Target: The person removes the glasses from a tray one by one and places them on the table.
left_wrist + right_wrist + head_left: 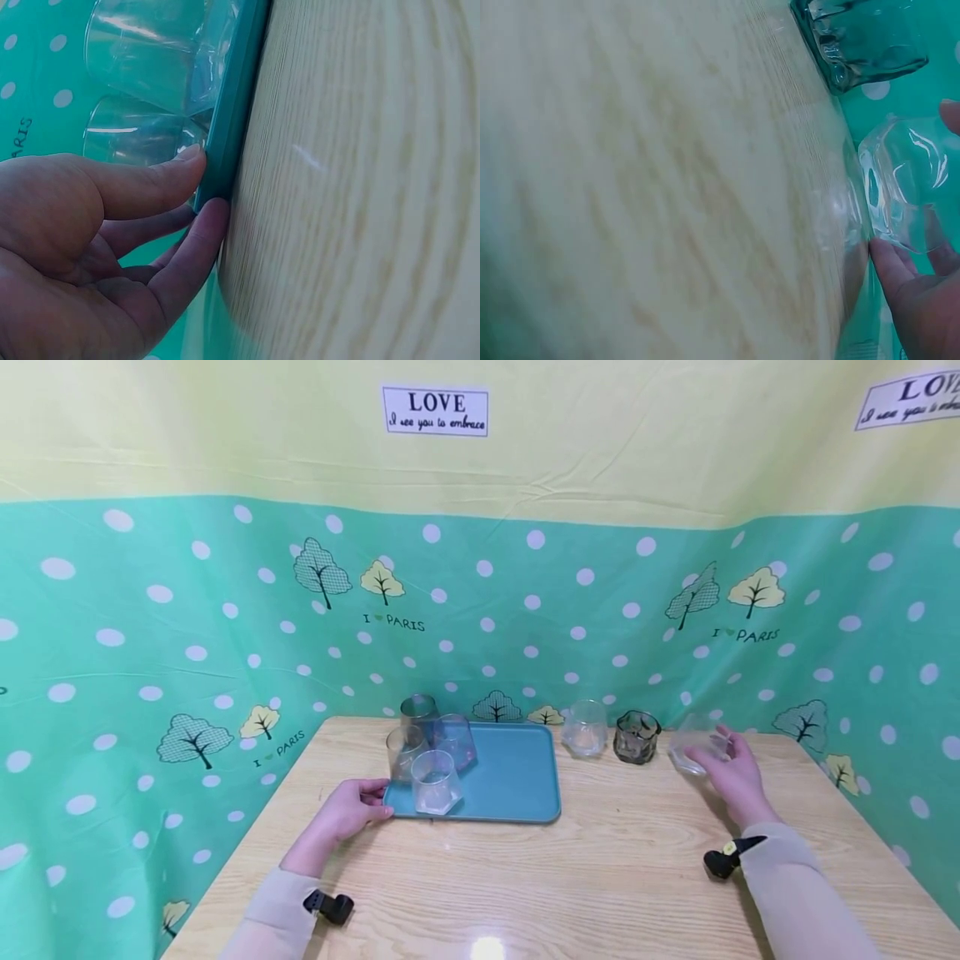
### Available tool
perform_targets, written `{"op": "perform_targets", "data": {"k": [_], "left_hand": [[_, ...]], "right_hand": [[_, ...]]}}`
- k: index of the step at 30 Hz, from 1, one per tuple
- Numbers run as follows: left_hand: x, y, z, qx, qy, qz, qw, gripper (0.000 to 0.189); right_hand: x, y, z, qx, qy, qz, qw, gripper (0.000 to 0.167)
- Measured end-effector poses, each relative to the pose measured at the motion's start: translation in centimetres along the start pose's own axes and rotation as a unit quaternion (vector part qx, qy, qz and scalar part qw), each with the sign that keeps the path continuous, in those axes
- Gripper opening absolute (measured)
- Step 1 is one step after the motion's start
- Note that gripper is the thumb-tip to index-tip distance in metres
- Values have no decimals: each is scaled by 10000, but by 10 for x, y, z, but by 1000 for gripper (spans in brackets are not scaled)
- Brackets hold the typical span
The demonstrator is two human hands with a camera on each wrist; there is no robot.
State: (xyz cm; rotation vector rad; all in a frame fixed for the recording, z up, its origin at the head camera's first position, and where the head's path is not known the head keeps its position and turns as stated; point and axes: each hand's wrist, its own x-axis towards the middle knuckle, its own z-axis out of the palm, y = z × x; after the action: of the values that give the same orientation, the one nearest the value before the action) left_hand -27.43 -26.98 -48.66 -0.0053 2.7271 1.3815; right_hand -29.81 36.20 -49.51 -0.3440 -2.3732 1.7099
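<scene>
At the near left corner of a blue-green tray (517,777), my left hand (351,810) pinches the rim, thumb on top and fingers at the side and underneath. On the tray's left part stand several glasses: a clear faceted glass (436,785) in front, an amber-tinted glass (405,753), a pinkish glass (455,745) and a dark grey glass (419,714) behind. Far to the right, my right hand (735,777) holds a clear glass tumbler (907,184) around its sides, fingers low near its base. That tumbler is upright, close to the tabletop.
Between the tray and my right hand stand a clear glass (585,728) and a smoky grey wavy glass (637,737). The wooden table (570,885) ends at the back against a green dotted curtain (525,610), which also hangs at both sides.
</scene>
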Motion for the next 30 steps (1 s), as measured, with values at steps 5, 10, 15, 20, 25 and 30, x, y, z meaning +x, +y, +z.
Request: {"op": "perform_targets", "data": {"k": [5,10,15,20,25,30], "left_hand": [[0,-1,1,9,16,-5,10000,59],[1,-1,1,-50,-2,-18,10000,59],[0,-1,2,-57,4,-31,10000,58],[0,0,1,-54,16,-11,10000,58],[0,0,1,-17,24,1,10000,59],[0,0,1,-11,22,-1,10000,58]], "right_hand": [[4,0,3,20,42,1,10000,104],[6,1,5,-12,65,74,10000,103],[6,0,7,-73,77,129,9999,102],[5,0,10,-150,149,149,9997,101],[6,0,12,-230,195,132,9995,102],[7,2,12,-287,149,77,9994,104]]}}
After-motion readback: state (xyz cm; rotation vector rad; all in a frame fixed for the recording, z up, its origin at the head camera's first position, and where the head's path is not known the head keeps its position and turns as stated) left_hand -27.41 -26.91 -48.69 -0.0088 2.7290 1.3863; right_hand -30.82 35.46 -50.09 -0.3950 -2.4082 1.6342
